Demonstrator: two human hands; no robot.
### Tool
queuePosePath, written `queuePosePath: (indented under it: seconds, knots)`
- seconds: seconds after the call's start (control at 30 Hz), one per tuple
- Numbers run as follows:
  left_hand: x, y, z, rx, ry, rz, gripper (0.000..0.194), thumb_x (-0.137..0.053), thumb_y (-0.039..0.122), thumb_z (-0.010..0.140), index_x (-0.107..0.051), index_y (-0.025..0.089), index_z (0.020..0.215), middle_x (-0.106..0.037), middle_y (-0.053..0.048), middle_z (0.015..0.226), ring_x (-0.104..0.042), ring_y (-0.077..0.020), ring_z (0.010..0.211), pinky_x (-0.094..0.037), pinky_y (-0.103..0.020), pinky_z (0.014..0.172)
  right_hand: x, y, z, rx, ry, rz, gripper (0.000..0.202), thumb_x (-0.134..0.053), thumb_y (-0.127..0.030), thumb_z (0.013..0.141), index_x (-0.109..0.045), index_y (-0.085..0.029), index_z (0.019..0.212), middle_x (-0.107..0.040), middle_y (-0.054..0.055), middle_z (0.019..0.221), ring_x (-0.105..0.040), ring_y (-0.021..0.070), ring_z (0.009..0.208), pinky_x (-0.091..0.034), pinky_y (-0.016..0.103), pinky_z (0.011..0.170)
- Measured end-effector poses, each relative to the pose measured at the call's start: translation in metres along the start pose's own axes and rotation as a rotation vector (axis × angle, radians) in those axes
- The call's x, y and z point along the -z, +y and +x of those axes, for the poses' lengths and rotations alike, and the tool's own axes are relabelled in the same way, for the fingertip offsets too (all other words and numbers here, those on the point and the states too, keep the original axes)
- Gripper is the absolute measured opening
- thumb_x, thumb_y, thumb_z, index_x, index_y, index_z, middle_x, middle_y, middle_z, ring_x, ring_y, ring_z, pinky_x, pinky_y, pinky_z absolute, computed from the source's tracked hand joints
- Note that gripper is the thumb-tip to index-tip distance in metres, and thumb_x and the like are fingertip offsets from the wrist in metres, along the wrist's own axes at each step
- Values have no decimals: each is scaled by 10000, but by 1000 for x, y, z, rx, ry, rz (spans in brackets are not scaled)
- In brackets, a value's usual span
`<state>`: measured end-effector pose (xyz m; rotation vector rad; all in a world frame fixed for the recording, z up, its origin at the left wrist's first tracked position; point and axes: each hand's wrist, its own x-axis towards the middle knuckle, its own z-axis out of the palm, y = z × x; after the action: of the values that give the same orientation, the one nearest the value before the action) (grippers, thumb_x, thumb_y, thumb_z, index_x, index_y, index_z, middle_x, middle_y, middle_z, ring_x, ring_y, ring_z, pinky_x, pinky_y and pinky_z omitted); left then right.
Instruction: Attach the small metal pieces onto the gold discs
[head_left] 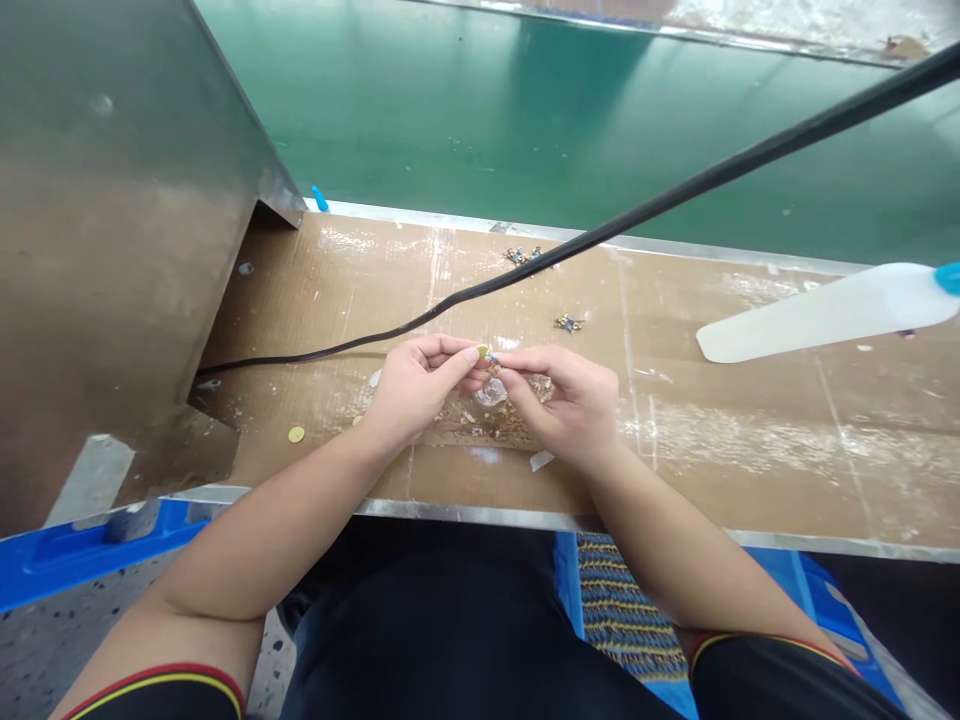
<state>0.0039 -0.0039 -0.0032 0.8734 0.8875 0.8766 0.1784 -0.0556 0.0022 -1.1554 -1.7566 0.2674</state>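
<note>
Both hands meet above the cardboard-covered bench (pixel 480 480). My left hand (pixel 424 388) pinches a small yellow disc (pixel 484 352) between thumb and fingers. My right hand (pixel 562 398) pinches a tiny blue and metallic part (pixel 493 359) right beside the disc; its fine detail is too small to make out. Below the fingertips lies a clear round object (pixel 492 392) on the scuffed cardboard. One more yellow disc (pixel 296 435) rests to the left of my left forearm. Small blue and gold parts (pixel 569 323) lie beyond my hands, with others (pixel 523 256) farther back.
A black cable (pixel 465 297) crosses the bench diagonally and rises to the upper right. A white bottle with a blue cap (pixel 817 312) lies at the right. A metal panel (pixel 112 230) stands at the left, and a green belt (pixel 450 110) runs behind.
</note>
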Motion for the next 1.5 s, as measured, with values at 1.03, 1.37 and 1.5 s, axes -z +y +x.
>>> queuePosePath:
  seconds: [1.03, 1.37, 1.5]
  knots:
    - [-1, 4, -12, -260, -14, 263, 197, -775, 294, 865, -799, 134, 978, -762, -76, 848, -749, -144, 775, -655, -213, 747, 1, 6, 1, 67, -8, -78, 65, -680, -157, 986, -736, -171, 1016, -749, 8, 994, -736, 122, 891, -613, 223, 799]
    - [2, -3, -11, -305, -20, 360, 297, -762, 351, 858, -778, 152, 1078, -757, -106, 1074, -744, -186, 972, -647, -305, 911, 0, 11, 2, 85, -8, -121, 101, -631, -175, 1021, -727, -199, 1042, -747, 4, 1015, -735, 124, 922, -628, 246, 827]
    - [3, -2, -8, -495, 50, 555, 208, -728, 317, 866, -788, 168, 998, -726, -93, 1092, -702, -169, 1023, -625, -251, 836, -1, 15, 4, 182, 19, -225, 159, -640, -137, 999, -653, -187, 1149, -736, 20, 1017, -724, 133, 911, -612, 249, 808]
